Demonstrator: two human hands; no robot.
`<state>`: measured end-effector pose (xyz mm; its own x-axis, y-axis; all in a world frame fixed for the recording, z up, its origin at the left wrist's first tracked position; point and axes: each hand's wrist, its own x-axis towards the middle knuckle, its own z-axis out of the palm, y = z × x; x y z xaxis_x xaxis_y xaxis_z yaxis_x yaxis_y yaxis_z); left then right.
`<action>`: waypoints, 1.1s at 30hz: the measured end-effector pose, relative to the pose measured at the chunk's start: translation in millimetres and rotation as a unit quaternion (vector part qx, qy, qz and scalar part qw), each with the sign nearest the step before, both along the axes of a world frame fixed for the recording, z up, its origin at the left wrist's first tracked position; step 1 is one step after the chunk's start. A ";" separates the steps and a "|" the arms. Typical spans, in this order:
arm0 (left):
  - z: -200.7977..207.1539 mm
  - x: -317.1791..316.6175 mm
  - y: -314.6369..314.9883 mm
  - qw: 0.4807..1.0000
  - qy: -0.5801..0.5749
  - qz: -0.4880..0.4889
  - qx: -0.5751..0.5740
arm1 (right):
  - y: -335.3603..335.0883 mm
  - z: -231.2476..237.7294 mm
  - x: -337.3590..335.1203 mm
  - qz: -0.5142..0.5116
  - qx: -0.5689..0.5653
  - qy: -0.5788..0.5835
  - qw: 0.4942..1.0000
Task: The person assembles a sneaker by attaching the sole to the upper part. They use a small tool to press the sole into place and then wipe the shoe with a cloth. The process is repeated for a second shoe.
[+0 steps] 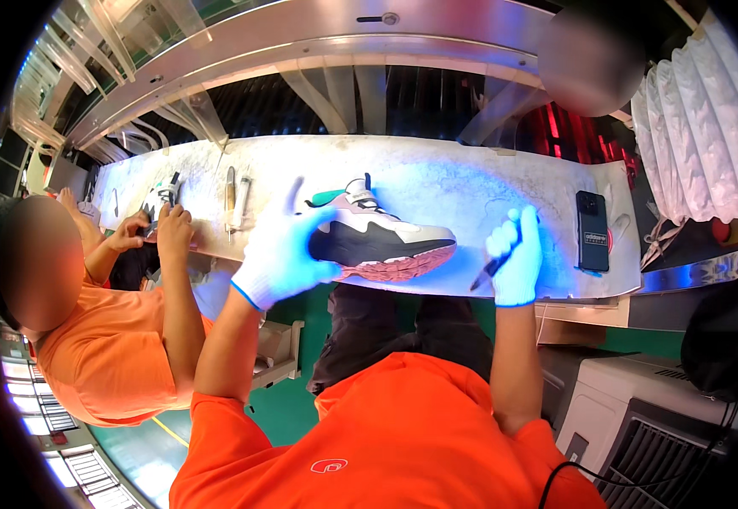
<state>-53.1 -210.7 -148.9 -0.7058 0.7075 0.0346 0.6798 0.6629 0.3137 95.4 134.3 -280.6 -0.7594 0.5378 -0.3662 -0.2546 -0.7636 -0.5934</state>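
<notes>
**Assembled-looking shoe gripped at the heel, dark tool held clear of it**

The fingers of the left hand (284, 250) clasp the heel of a shoe (386, 233), one finger pointing up; those of the right hand (517, 254) curl around a slim dark tool (485, 273), its tip well apart from the shoe. Both hands wear white knit gloves with blue-edged cuffs.

The shoe is over the near edge of the worktable (504, 170), side upward, toe to the right; whether it touches the surface is unclear. Upper and sole look joined and the laces in place, so the build seems nearly done; any remaining finishing cannot be judged. The sole is pink and ridged, under a wavy black panel, a smooth pale toe and teal lining.

The table is pale and stained, with a dark rectangular phone (592, 233) at right.
</notes>
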 end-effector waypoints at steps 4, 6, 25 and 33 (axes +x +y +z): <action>-26.9 33.4 92.0 0.983 0.071 -0.168 -0.012 | -22.4 5.2 -5.2 0.013 0.139 -0.038 0.990; -4.4 23.7 121.4 0.987 -0.058 -0.142 -0.054 | -35.9 23.5 -15.8 0.023 0.185 -0.092 0.978; -11.3 27.3 12.4 0.996 -0.061 -0.054 0.023 | -9.9 91.3 -45.6 0.297 0.449 -0.136 0.832; -15.1 57.2 93.7 0.997 0.048 -0.059 0.033 | -10.4 97.8 -43.9 0.299 0.453 -0.155 0.826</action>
